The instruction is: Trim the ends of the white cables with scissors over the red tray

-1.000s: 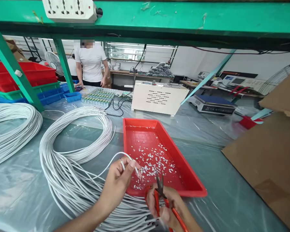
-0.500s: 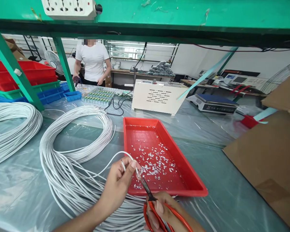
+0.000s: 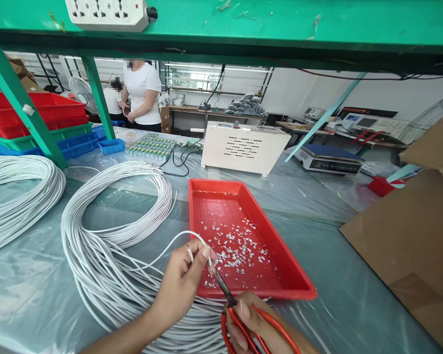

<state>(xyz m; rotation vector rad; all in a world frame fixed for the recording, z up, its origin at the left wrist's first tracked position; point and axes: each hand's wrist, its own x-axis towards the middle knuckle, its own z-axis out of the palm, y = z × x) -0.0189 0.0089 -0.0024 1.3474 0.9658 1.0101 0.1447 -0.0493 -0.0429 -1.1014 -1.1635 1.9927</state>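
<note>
Between thumb and fingers, my left hand (image 3: 184, 273) pinches a white cable (image 3: 175, 238) close to its end, above the near left part of a red tray (image 3: 295, 275). My right hand (image 3: 256, 317) is wrapped round the red handles of pliers or cutters (image 3: 225, 290); the exact kind is unclear. Their dark metal tips meet the cable end just below my left fingertips. Small silvery scraps (image 3: 239, 246) lie scattered in the tray. A large coil of white cable (image 3: 81, 236) spreads beside and beneath my hands.
Another cable coil (image 3: 33, 196) lies at far left. A beige machine (image 3: 243, 147) stands behind the tray, a scale (image 3: 327, 157) to its right. Cardboard (image 3: 402, 255) rises on the right. A green shelf beam (image 3: 266, 24) crosses overhead. A person (image 3: 142, 93) stands beyond the table.
My hands and the cutting tool stay nearly in place, with a slight shift of the tool. In the background, the standing person has turned and brought both hands together.
</note>
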